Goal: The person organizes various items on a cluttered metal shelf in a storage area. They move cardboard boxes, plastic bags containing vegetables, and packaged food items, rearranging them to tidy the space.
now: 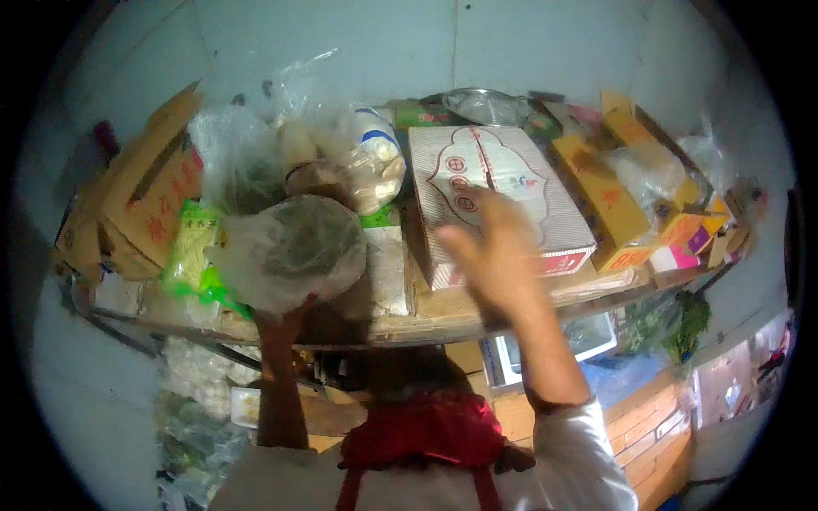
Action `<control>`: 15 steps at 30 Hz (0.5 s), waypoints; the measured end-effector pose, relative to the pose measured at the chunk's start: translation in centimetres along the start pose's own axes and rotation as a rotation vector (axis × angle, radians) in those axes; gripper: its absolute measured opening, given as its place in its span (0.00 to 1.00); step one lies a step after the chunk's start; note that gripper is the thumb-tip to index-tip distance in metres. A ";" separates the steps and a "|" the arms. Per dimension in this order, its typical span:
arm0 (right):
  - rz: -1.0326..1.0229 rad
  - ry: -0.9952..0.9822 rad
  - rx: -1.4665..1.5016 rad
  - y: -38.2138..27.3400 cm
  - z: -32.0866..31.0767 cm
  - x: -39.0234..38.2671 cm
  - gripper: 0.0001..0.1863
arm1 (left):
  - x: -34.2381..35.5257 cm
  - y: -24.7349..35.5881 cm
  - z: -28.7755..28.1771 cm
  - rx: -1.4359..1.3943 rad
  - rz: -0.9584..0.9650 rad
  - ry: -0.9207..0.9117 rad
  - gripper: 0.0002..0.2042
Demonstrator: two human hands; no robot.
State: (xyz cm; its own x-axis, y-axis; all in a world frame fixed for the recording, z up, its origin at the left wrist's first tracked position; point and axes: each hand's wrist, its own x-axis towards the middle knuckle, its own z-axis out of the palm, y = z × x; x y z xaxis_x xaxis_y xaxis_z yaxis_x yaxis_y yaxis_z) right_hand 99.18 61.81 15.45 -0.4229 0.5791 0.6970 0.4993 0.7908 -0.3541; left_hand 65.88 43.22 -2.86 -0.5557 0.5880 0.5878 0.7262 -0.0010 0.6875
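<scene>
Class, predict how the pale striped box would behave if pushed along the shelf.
The pale striped box is probably stiff, given its flat top and crisp edges. Lying broad and low on the shelf, it would likely slide rather than tip.

On the shelf [447, 312], a narrow gap opens between a translucent bag [298, 243] and a white carton [530, 180]; stuffed bags [379, 162] crowd its back left, a yellow box [607, 203] the carton's right.
</scene>
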 end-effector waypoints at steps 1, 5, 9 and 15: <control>0.095 -0.022 -0.184 2.6 -0.5 -0.5 0.37 | 0.0 0.2 0.3 -0.061 0.002 0.026 0.38; 0.157 -0.132 -0.358 6.1 -0.3 -1.8 0.42 | -0.4 -2.8 -0.9 -0.197 -0.230 -0.084 0.37; 0.247 -0.227 -0.359 6.0 0.2 0.4 0.42 | 0.5 5.1 -0.9 -0.348 -0.142 0.051 0.48; 0.310 -0.287 -0.114 5.8 0.0 1.3 0.38 | -1.8 13.5 -2.0 0.069 0.163 0.412 0.58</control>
State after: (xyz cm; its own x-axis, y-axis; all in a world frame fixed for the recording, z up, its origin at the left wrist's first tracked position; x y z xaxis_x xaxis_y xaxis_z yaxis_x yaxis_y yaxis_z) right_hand 101.53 67.11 14.36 -0.4246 0.8303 0.3611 0.7092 0.5529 -0.4374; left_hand 75.88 40.56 6.28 -0.5368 0.2134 0.8163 0.8350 -0.0045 0.5502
